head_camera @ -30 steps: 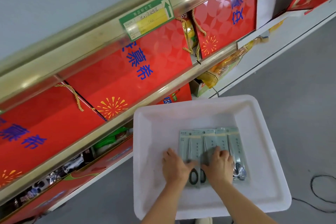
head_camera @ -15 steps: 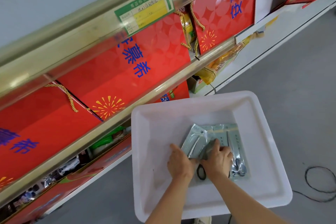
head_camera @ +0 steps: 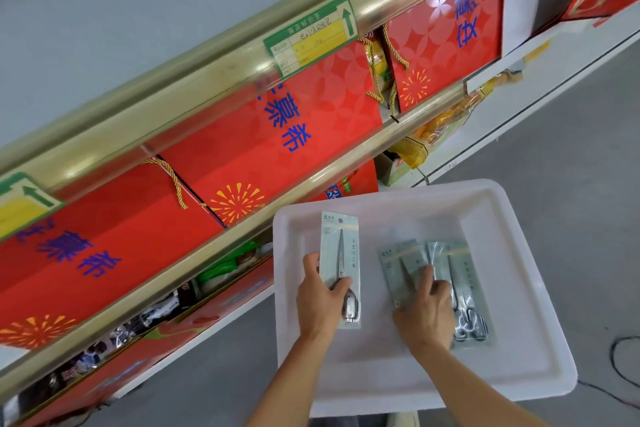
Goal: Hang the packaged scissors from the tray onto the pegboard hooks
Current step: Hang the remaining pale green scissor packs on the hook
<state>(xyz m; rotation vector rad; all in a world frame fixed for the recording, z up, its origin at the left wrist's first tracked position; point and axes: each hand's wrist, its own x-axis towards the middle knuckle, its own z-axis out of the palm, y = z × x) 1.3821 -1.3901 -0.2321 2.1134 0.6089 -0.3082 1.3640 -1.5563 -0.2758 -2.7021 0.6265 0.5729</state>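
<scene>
Over the left part of the white tray (head_camera: 512,291), the left hand (head_camera: 320,302) now holds one scissors package (head_camera: 341,267) lifted apart from the others; half a second ago both hands were together on the pile. Its fingers grasp the lower half of the package. The long axis runs from 6 to 12 o'clock, blade tips toward 12, handles toward 6. At about 3 o'clock from it, the right hand (head_camera: 426,315) presses with bent fingers on the remaining packages (head_camera: 460,281), which lie on the tray floor, pointing nearly the same way.
</scene>
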